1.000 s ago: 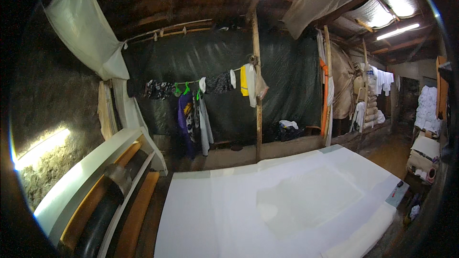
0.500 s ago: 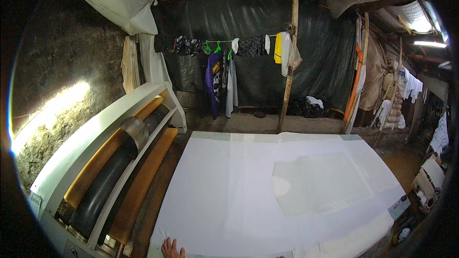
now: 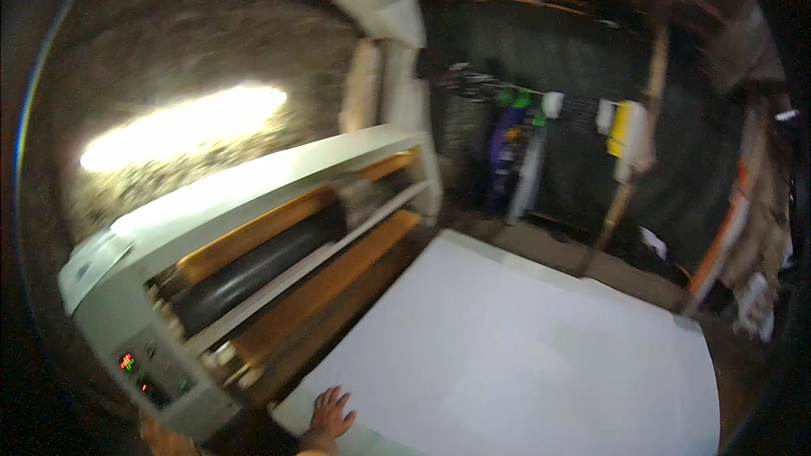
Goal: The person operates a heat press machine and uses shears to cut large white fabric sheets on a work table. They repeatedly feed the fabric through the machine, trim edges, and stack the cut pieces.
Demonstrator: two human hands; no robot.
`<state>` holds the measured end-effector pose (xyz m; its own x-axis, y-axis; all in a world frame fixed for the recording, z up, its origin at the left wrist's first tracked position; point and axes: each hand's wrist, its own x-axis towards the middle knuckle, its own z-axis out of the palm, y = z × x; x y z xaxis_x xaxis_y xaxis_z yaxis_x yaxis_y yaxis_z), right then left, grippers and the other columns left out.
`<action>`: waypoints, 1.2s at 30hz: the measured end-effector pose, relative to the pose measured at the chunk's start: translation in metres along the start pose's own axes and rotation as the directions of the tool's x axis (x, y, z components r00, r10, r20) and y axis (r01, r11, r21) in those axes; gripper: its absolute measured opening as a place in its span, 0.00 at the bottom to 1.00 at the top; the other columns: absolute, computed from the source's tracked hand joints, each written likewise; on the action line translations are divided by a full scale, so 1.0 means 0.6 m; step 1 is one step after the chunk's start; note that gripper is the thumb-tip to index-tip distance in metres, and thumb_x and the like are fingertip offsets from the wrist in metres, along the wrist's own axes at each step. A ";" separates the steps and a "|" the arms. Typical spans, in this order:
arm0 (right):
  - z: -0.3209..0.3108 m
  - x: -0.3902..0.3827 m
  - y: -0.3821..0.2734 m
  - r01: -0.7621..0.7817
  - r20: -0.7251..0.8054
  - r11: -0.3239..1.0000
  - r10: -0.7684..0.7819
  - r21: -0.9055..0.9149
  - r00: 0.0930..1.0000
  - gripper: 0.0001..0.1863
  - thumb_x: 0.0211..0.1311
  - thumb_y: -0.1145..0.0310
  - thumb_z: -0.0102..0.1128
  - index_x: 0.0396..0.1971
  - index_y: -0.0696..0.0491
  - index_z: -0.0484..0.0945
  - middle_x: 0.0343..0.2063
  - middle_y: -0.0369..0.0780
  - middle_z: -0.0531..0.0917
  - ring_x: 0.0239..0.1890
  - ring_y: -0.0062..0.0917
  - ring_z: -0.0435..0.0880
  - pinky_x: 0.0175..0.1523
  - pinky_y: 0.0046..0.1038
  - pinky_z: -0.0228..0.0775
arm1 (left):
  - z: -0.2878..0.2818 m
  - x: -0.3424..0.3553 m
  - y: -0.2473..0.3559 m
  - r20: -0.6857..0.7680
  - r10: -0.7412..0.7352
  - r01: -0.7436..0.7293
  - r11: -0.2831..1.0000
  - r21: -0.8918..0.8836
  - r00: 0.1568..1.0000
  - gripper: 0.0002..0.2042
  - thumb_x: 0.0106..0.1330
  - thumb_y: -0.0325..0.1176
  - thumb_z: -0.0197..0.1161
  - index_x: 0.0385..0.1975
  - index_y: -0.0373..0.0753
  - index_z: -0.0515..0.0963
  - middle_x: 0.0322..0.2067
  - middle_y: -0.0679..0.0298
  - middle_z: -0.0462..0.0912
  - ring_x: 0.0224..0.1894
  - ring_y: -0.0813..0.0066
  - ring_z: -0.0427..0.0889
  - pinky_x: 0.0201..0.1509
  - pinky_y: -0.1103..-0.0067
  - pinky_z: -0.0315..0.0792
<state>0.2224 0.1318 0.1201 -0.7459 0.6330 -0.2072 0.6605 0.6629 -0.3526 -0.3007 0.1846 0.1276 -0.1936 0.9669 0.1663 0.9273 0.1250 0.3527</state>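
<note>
My left hand (image 3: 332,412) lies palm down at the near left corner of a wide table, its fingers spread and holding nothing. Under and around it is the pale edge of the tabletop, beside a large white sheet (image 3: 507,329). I cannot tell whether the sheet is cloth or paper. A faint greyish patch shows on it toward the right. My right hand is outside the picture. Close to my left hand, on its left, stands a long pale roller machine (image 3: 279,169) with a black roller (image 3: 253,279) and orange-brown rollers (image 3: 329,283).
The machine's near end has a control panel (image 3: 156,380) with small lit digits. A bright tube light (image 3: 186,127) glows by the rough wall. Clothes, including a purple garment (image 3: 505,148), hang on a line before dark sheeting. A wooden pole (image 3: 629,186) rises behind the table.
My view has turned left and tilted, so the machine fills more of the picture and its panel shows. My left hand appears farther in, with its wrist now visible. The picture is blurrier.
</note>
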 end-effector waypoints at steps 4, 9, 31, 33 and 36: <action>-0.019 -0.006 -0.016 0.045 -0.008 0.998 -0.045 -0.032 0.999 0.37 0.57 0.50 0.53 0.67 0.48 0.61 0.60 0.52 0.66 0.60 0.48 0.63 0.61 0.52 0.54 | 0.024 -0.010 -0.015 -0.127 0.010 -0.009 1.000 0.009 0.992 0.28 0.67 0.52 0.53 0.63 0.45 0.67 0.68 0.55 0.58 0.71 0.59 0.53 0.73 0.61 0.48; -0.008 0.000 -0.019 0.077 -0.078 0.994 -0.084 -0.083 0.993 0.38 0.56 0.54 0.54 0.67 0.50 0.59 0.58 0.54 0.65 0.59 0.50 0.63 0.61 0.53 0.55 | 0.021 -0.011 -0.009 -0.017 -0.066 0.067 0.995 0.072 0.998 0.28 0.68 0.53 0.50 0.66 0.47 0.63 0.70 0.58 0.54 0.71 0.59 0.52 0.73 0.62 0.47; 0.006 0.007 -0.005 -0.110 0.138 0.994 0.112 -0.022 0.984 0.39 0.58 0.42 0.52 0.67 0.46 0.61 0.62 0.50 0.65 0.62 0.48 0.62 0.63 0.53 0.51 | 0.010 -0.002 0.000 0.001 -0.018 0.018 0.999 -0.042 1.000 0.30 0.62 0.49 0.58 0.61 0.38 0.68 0.66 0.48 0.59 0.69 0.49 0.53 0.71 0.56 0.46; 0.012 0.009 0.003 -0.150 0.166 0.988 0.144 0.021 0.975 0.40 0.60 0.39 0.49 0.68 0.46 0.59 0.63 0.51 0.63 0.63 0.49 0.60 0.65 0.53 0.49 | -0.003 0.001 0.013 0.092 -0.097 0.102 0.994 -0.042 0.991 0.30 0.63 0.47 0.58 0.62 0.37 0.67 0.67 0.47 0.57 0.70 0.50 0.51 0.73 0.57 0.44; 0.024 0.006 0.016 -0.108 0.116 0.994 0.103 0.032 0.988 0.37 0.64 0.39 0.46 0.66 0.47 0.61 0.63 0.50 0.64 0.61 0.50 0.63 0.64 0.51 0.53 | -0.019 -0.001 0.032 0.073 -0.068 0.074 0.994 -0.083 0.995 0.30 0.62 0.46 0.58 0.62 0.34 0.67 0.67 0.46 0.57 0.70 0.48 0.50 0.72 0.55 0.44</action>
<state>0.2248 0.1348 0.1031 -0.6787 0.6475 -0.3466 0.7337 0.5777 -0.3576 -0.2863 0.1839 0.1448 -0.2324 0.9698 0.0738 0.8806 0.1776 0.4392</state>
